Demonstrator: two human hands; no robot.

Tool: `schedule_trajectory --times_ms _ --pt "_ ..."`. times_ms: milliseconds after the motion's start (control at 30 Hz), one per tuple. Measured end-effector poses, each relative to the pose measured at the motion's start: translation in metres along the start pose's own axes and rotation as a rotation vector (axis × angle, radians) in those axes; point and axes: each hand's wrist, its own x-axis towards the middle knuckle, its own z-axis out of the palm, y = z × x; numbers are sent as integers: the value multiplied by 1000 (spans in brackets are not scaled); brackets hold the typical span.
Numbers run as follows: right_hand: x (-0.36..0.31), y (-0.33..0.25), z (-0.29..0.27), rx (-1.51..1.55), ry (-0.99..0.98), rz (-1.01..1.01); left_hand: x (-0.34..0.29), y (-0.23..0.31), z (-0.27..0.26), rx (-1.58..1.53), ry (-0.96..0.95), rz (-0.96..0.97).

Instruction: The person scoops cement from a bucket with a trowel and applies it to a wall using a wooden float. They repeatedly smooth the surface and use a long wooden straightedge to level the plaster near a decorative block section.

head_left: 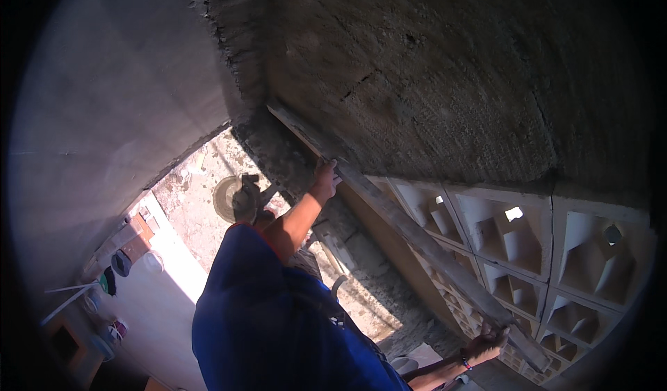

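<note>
A long straightedge board (424, 248), grey and smeared with mortar, runs slantwise from the wall corner down to the lower right. My left hand (327, 178) is closed round its upper part. Near its lower end, my right hand (485, 345), with a beaded band at the wrist, also grips it. The board lies along the lower edge of the rough, dark mortar wall (445, 78) and in front of the pale openwork blocks (511, 231). Whether it touches the wall along its whole length I cannot tell.
At left rises a smoother grey wall (118, 78), with a ragged mortar edge at the corner. Down on the splattered floor (191, 214) stands a round mortar-stained container (225, 198). Several household things, among them a white bucket (151, 261), sit farther left.
</note>
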Motion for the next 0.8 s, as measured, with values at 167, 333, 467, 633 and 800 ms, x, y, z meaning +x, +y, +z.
schedule_trajectory --times_ms 167,333,467,633,800 --pt "0 13 1 -61 62 3 37 -53 -41 42 -15 -29" --pt "5 38 -3 -16 13 26 57 -82 -40 -68 -8 9" --pt "1 48 14 -2 -44 65 77 -86 -50 -50 87 1" --pt "4 74 23 48 -107 64 104 -88 -59 -78 81 76" --pt "0 89 44 41 -92 99 119 -80 -62 -90 151 91"
